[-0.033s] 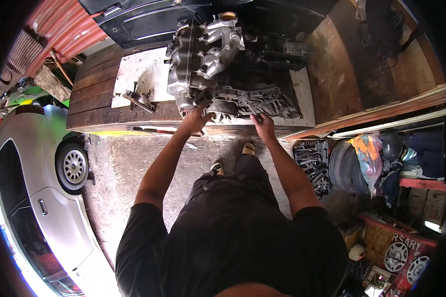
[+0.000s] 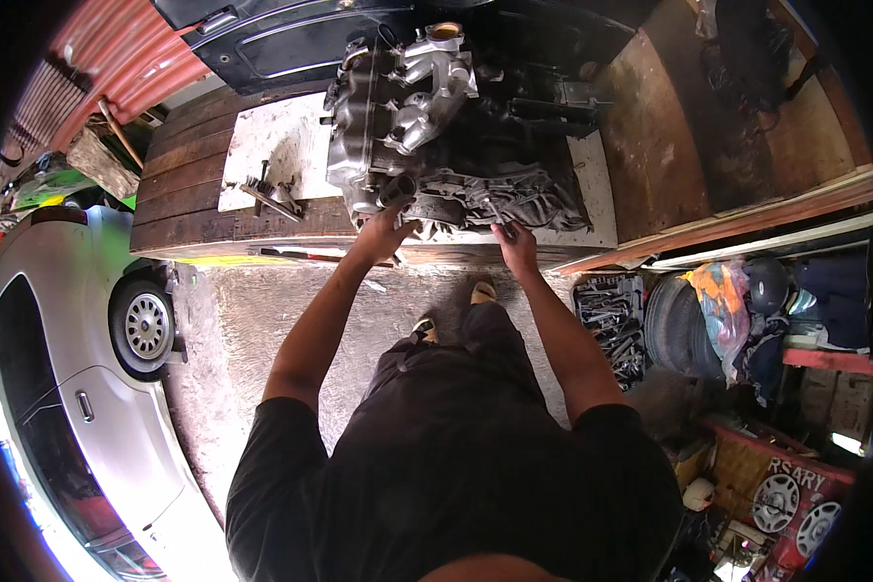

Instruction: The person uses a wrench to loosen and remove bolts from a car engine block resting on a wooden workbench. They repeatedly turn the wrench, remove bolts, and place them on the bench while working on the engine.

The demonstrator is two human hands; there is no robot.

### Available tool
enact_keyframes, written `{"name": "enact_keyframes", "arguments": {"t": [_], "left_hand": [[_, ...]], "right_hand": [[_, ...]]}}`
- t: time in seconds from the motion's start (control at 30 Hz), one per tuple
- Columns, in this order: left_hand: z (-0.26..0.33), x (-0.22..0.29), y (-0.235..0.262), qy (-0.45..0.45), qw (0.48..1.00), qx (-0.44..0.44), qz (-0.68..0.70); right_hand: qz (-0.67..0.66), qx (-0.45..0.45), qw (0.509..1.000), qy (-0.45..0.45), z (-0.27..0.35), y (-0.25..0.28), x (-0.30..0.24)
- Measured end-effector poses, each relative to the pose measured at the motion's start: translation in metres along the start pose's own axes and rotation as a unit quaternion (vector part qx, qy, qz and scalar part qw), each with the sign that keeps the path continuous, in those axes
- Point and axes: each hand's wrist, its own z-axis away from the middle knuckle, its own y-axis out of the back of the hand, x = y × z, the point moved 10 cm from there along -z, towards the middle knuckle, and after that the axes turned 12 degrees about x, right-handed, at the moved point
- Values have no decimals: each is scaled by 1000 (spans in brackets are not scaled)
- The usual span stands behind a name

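Reaching left hand (image 2: 383,236) and right hand (image 2: 518,247) to the engine (image 2: 371,107)

lettering: white capitals (image 2: 796,473) | on: reddish board (image 2: 744,470) | place: lower right

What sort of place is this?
Most likely a car repair workshop or garage: an engine sits on a wooden bench, metal tools lie beside a loose tyre at right, and a silver car stands at left.
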Motion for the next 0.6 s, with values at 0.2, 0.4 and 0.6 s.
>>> {"name": "enact_keyframes", "arguments": {"t": [0.2,0.4,0.6], "left_hand": [[2,-1,0,9,1000,18,-19],[-5,-2,2,29,999,40,-11],[-3,3,4,58,997,43,-22]], "right_hand": [[-69,-13,995,-75,2,-16,42],[-189,-82,974,-97,-2,-39,43],[-53,-130,990,-31,-5,-46,23]]}}
